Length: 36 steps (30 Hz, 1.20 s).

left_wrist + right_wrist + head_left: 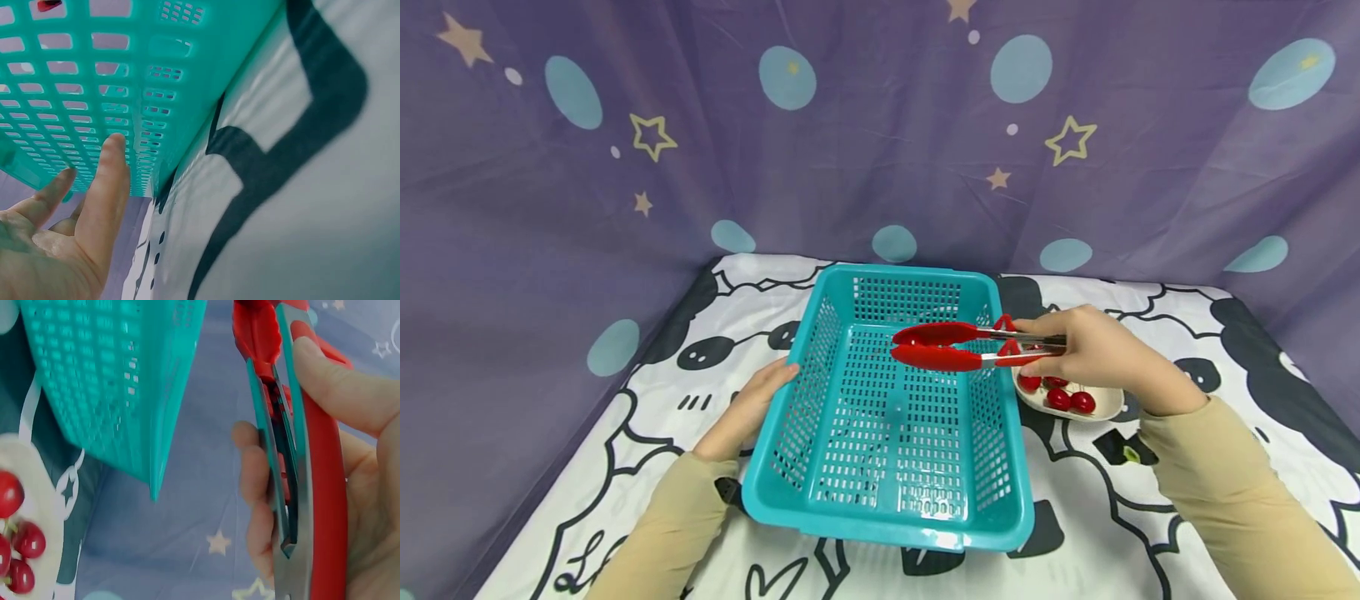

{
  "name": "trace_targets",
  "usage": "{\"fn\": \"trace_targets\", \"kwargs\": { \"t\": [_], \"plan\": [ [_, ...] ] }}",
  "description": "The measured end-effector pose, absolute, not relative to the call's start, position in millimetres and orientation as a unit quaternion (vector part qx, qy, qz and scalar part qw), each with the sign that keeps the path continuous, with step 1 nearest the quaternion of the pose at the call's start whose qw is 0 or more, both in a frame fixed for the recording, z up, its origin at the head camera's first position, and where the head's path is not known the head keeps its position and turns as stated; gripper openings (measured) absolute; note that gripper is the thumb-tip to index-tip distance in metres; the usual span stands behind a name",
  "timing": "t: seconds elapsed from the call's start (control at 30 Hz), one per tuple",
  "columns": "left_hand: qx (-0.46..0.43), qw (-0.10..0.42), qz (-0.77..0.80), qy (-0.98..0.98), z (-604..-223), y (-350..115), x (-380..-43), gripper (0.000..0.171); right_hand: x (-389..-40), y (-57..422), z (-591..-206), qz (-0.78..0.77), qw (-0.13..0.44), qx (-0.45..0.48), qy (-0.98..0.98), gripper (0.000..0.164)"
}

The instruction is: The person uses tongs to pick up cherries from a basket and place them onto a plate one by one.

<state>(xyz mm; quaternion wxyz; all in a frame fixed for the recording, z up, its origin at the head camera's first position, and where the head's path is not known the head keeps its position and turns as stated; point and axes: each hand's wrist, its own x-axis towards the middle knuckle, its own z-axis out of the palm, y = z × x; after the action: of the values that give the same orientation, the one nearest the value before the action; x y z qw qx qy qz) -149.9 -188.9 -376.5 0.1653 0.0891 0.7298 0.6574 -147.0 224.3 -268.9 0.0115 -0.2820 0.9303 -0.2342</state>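
Note:
A pair of red-tipped kitchen tongs (936, 358) extends over the teal plastic basket (887, 537), its tips pointing left. My right hand (1097, 350) grips the tongs by the handles, the thumb along one red grip in the right wrist view. The red tips lie close together; I cannot tell whether they hold a cherry. My left hand (760, 400) is at the basket's left side, a fingertip at the rim. In the left wrist view its fingers (106, 194) reach out nearly straight against the slotted outer wall. Below the right hand, red cherries (1070, 400) lie in a cream dish (1108, 408).
A white cloth with black cartoon drawings (1097, 533) covers the table under the basket and dish. Behind it hangs a purple curtain (895, 150) with stars and blue spots. A small green piece (1131, 454) lies near the right sleeve.

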Motion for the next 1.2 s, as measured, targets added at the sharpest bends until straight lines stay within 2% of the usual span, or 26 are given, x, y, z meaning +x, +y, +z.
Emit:
{"fn": "trace_targets", "kwargs": {
  "t": [0.37,0.73,1.2],
  "plan": [
    [0.091,0.170,0.664,0.722,-375.5,-188.9,-149.7,0.060,-135.6,278.5,-269.0,-0.206,0.009,-0.180,0.962,0.059],
    [0.089,0.175,0.660,0.725,-376.2,-189.4,-148.4,0.061,-133.8,327.7,-291.3,-0.150,-0.029,-0.144,0.978,0.058],
    [0.099,0.177,0.670,0.714,-375.7,-189.5,-148.8,0.061,-135.8,377.9,-319.3,-0.086,0.043,-0.063,0.993,0.074]
  ]
}}
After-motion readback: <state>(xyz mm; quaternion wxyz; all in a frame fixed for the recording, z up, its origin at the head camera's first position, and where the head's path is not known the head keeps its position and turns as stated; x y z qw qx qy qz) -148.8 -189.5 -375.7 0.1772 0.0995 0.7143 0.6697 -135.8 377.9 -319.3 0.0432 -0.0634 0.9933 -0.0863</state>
